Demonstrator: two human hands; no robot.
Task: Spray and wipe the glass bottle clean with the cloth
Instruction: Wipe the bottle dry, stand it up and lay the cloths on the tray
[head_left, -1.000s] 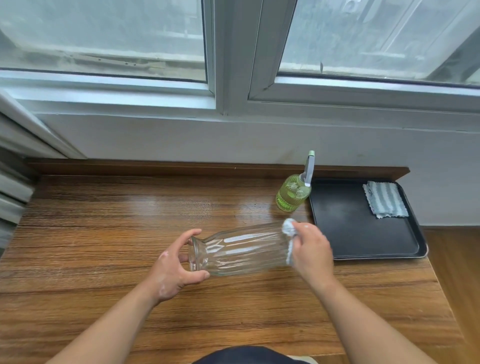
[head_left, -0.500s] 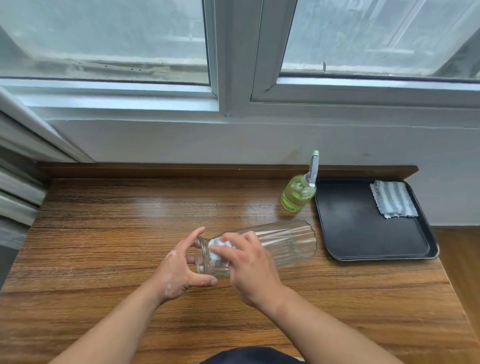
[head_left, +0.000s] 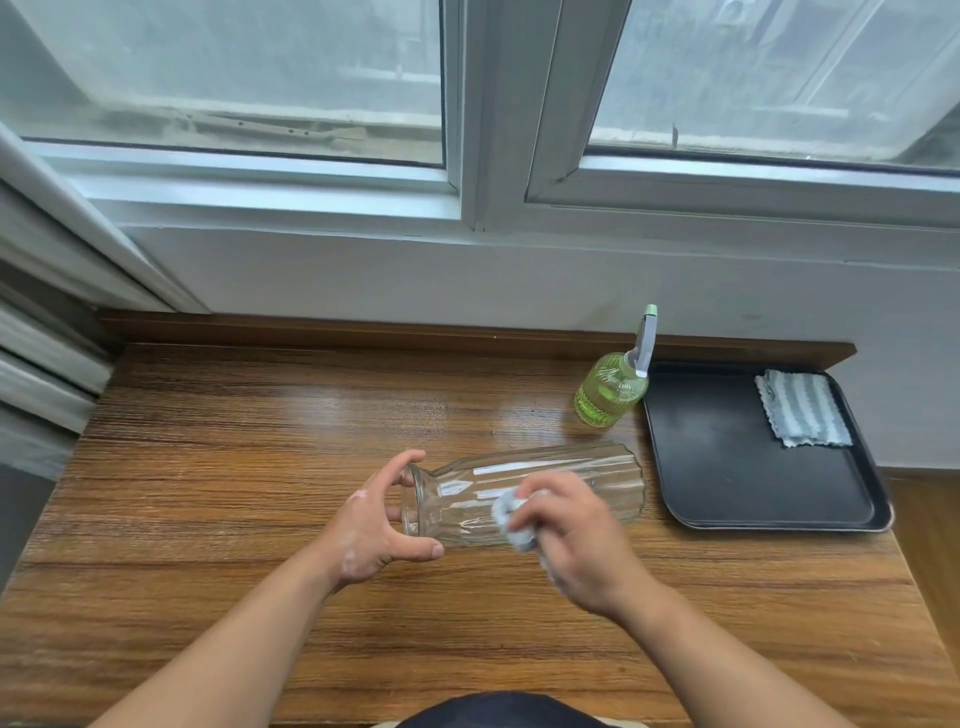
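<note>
Left hand (head_left: 371, 525) fingers gripping glass bottle (head_left: 540, 493) mouth, right hand (head_left: 576, 540) clutching cloth (head_left: 511, 519) against it — no legible labels

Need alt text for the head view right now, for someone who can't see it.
A person holds a glass bottle on its side over a wooden table, left hand at the mouth, right hand pressing a bunched cloth to its middle. Behind stands a green spray bottle beside a black tray with a folded striped cloth.

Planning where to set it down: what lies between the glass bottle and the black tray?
Head view: only bare wooden tabletop separates the glass bottle from the black tray.
</note>
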